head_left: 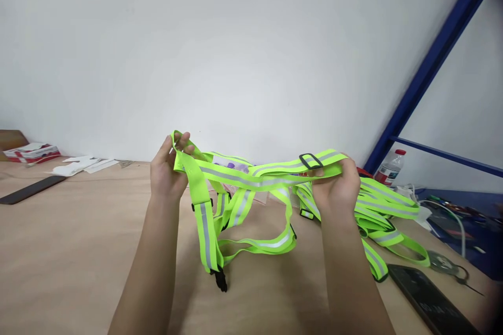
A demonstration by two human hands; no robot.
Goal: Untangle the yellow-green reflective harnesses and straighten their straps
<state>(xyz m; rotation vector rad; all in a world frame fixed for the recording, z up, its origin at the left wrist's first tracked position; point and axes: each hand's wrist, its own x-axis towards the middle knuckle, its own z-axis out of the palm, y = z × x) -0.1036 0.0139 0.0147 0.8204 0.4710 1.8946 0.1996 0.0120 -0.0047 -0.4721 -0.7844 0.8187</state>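
Note:
Between my two hands a neon-yellow reflective harness (259, 183) with silver stripes is stretched out above the table. My left hand (170, 170) holds its left end, where the strap loops around the fingers. At the other end, my right hand (338, 182) has the strap looped over it, close to a black slider buckle (311, 160). Several straps hang down in the middle, and a black clip (220, 278) dangles from the lowest one. Right of my right hand lies a pile of similar reflective straps (387, 207), partly hidden by that hand.
A phone (430, 296) showing digits lies at the right front, near a key ring (463, 275). Behind the pile stands a bottle with a red cap (391, 167). White papers (84, 165), a dark flat strip (33, 190) and a red-white box (33, 153) lie at left.

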